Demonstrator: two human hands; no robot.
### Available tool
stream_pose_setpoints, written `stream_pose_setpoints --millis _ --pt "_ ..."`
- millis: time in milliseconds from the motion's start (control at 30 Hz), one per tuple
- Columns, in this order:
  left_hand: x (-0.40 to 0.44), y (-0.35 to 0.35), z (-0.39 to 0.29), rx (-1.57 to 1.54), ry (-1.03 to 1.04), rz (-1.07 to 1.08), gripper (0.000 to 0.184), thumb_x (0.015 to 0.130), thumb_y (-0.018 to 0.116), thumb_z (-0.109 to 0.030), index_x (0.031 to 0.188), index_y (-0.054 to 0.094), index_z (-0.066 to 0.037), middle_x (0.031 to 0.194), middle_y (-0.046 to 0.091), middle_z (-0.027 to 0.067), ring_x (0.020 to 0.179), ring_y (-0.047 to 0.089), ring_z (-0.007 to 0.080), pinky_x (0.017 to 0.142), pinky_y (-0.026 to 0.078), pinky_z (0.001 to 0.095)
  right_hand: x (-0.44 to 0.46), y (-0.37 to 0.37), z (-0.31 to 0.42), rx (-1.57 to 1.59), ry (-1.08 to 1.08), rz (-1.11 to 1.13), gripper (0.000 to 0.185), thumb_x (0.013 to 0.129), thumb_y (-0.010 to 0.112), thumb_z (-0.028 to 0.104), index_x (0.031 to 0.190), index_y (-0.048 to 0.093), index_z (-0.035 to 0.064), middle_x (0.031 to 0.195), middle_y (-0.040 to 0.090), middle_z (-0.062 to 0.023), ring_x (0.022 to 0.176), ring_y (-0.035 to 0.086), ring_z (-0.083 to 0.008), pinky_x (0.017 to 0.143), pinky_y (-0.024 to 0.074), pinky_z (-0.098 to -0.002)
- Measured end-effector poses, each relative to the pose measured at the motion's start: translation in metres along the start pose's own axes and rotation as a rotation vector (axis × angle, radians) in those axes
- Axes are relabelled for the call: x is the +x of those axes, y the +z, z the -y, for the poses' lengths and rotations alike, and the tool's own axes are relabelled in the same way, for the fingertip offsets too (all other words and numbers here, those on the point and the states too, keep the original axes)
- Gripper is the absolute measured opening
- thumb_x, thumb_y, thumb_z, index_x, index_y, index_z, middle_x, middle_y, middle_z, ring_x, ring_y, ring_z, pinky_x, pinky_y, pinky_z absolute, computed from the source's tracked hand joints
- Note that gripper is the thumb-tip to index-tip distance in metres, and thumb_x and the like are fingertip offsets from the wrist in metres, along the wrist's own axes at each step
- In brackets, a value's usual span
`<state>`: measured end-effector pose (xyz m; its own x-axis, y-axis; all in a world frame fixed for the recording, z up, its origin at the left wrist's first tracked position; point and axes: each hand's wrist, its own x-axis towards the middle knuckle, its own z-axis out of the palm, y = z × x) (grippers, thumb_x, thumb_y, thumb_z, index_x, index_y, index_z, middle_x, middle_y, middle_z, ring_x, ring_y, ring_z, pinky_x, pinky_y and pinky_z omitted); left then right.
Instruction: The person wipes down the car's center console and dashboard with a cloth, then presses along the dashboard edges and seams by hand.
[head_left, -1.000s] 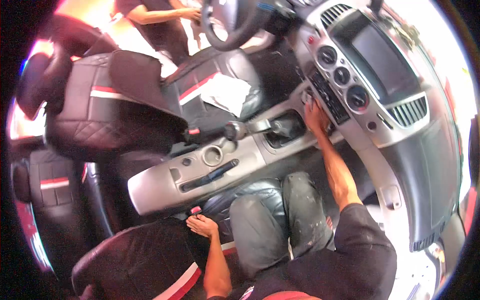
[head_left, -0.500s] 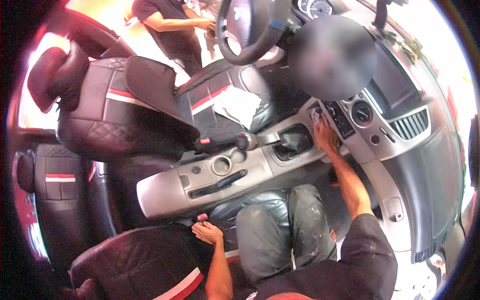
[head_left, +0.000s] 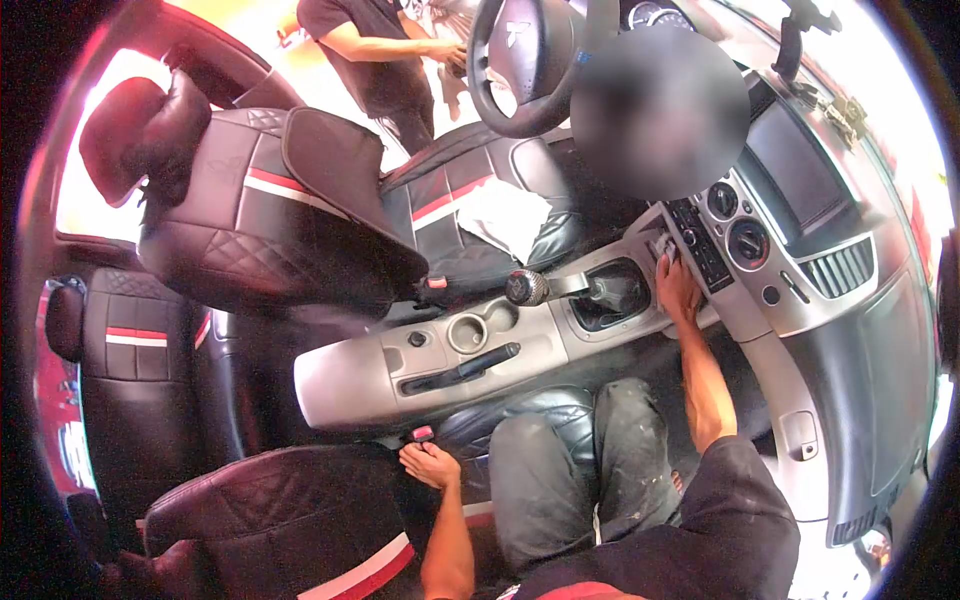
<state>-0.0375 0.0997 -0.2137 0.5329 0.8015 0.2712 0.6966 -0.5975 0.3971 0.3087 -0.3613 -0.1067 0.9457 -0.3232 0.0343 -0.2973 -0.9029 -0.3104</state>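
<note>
My right hand [head_left: 680, 287] is at the front of the centre console [head_left: 590, 345], below the dashboard controls [head_left: 697, 240]. Its fingers are closed on a small, pale, crumpled cloth [head_left: 661, 247] that lies against the console tray. My left hand [head_left: 430, 465] rests on the edge of the near seat [head_left: 290, 505], beside a red seat-belt buckle [head_left: 423, 434]; its fingers are spread and hold nothing. Between the two hands are the handbrake [head_left: 462, 370] and, farther up, the gear lever [head_left: 527, 288] with its dark boot.
A white cloth or paper [head_left: 507, 217] lies on the far seat [head_left: 440, 205]. The steering wheel [head_left: 525, 60] is at the top, near a blurred round patch. Another person [head_left: 375, 60] in dark clothes stands outside. My knees [head_left: 635, 430] are below the console. A screen [head_left: 800, 170] sits in the dashboard.
The whole scene has shifted right and slightly down in view. My right hand stays at the console front with small movement of its fingers; my left hand stays by the buckle.
</note>
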Motion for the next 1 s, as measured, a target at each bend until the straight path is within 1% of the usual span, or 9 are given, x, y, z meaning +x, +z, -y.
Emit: stream_pose_setpoints --millis 33,133,233,333,533,633,733,900,1000 --pt "0.0 -0.001 -0.003 -0.009 -0.009 0.004 0.019 0.093 0.054 -0.02 0.097 0.047 -0.003 0.102 0.05 0.021 0.104 0.05 0.0434 0.086 0.039 0.0524 -0.009 -0.01 0.005 0.01 0.078 0.092 0.054 0.106 0.047 0.039 0.141 0.055 -0.0012 0.137 0.059 -0.0286 0.122 0.059 -0.0481 0.103 0.0476 -0.055" --pt "0.001 -0.005 -0.006 -0.024 -0.016 0.021 0.018 0.093 0.055 -0.02 0.098 0.047 -0.004 0.101 0.05 0.0206 0.103 0.051 0.0434 0.086 0.039 0.053 -0.019 0.035 -0.039 -0.234 -0.127 -0.254 0.044 0.105 0.05 0.036 0.13 0.061 0.0012 0.123 0.066 -0.0261 0.111 0.065 -0.0447 0.093 0.0525 -0.0555" --pt "0.002 -0.006 -0.005 -0.023 -0.018 0.032 0.018 0.093 0.055 -0.02 0.098 0.047 -0.004 0.102 0.05 0.0203 0.104 0.051 0.043 0.086 0.039 0.0535 -0.026 0.023 -0.04 -0.321 -0.033 -0.005 0.034 0.105 0.052 0.032 0.121 0.063 0.0043 0.112 0.07 -0.0218 0.102 0.069 -0.0401 0.087 0.0556 -0.0536" --pt "0.001 -0.005 -0.005 -0.008 0.024 -0.025 0.018 0.094 0.055 -0.02 0.098 0.047 -0.004 0.102 0.05 0.0197 0.104 0.051 0.0422 0.085 0.039 0.0532 -0.033 0.023 -0.048 -0.448 -0.139 0.005 0.035 0.108 0.046 0.033 0.116 0.066 0.0061 0.11 0.072 -0.0186 0.106 0.071 -0.0384 0.086 0.0569 -0.0524" --pt "0.001 -0.004 -0.007 0.026 -0.053 0.028 0.021 0.095 0.054 -0.022 0.102 0.049 -0.003 0.11 0.051 0.0208 0.113 0.05 0.044 0.093 0.04 0.0565 -0.011 0.041 -0.064 -0.514 -0.078 0.166 0.028 0.103 0.052 0.024 0.117 0.067 0.0051 0.102 0.075 -0.0165 0.096 0.074 -0.0376 0.076 0.0603 -0.0479" --pt "0.002 -0.014 -0.013 -0.044 -0.132 0.154 0.023 0.095 0.054 -0.022 0.104 0.05 -0.002 0.113 0.051 0.0222 0.118 0.049 0.0446 0.099 0.039 0.0573 -0.024 0.027 -0.045 -0.44 -0.045 -0.014 0.029 0.098 0.057 0.027 0.095 0.077 0.0059 0.099 0.076 -0.0213 0.093 0.075 -0.0379 0.075 0.0595 -0.0507" --pt "-0.002 0.012 0.008 0.102 0.09 -0.127 0.021 0.094 0.055 -0.021 0.1 0.049 -0.002 0.108 0.051 0.0208 0.113 0.051 0.0433 0.096 0.04 0.0555 -0.023 0.019 -0.056 -0.409 -0.212 0.093 0.032 0.097 0.057 0.027 0.085 0.079 0.0054 0.091 0.076 -0.0201 0.09 0.075 -0.0387 0.074 0.059 -0.0523" --pt "0.001 -0.007 -0.008 -0.009 -0.023 0.025 0.017 0.091 0.056 -0.018 0.095 0.047 -0.004 0.101 0.049 0.0175 0.105 0.052 0.041 0.087 0.04 0.0527 -0.023 0.034 -0.068 -0.468 -0.251 -0.004 0.029 0.096 0.056 0.021 0.089 0.079 0.0043 0.093 0.076 -0.0201 0.09 0.075 -0.0368 0.077 0.059 -0.0509" --pt "0.002 -0.004 -0.006 -0.009 -0.011 0.006 0.017 0.091 0.056 -0.018 0.096 0.047 -0.005 0.101 0.049 0.017 0.103 0.052 0.0406 0.087 0.04 0.0523 -0.031 0.012 -0.043 -0.474 -0.122 0.147 0.032 0.099 0.052 0.021 0.093 0.079 0.0053 0.093 0.076 -0.0199 0.091 0.074 -0.0379 0.078 0.058 -0.0517"
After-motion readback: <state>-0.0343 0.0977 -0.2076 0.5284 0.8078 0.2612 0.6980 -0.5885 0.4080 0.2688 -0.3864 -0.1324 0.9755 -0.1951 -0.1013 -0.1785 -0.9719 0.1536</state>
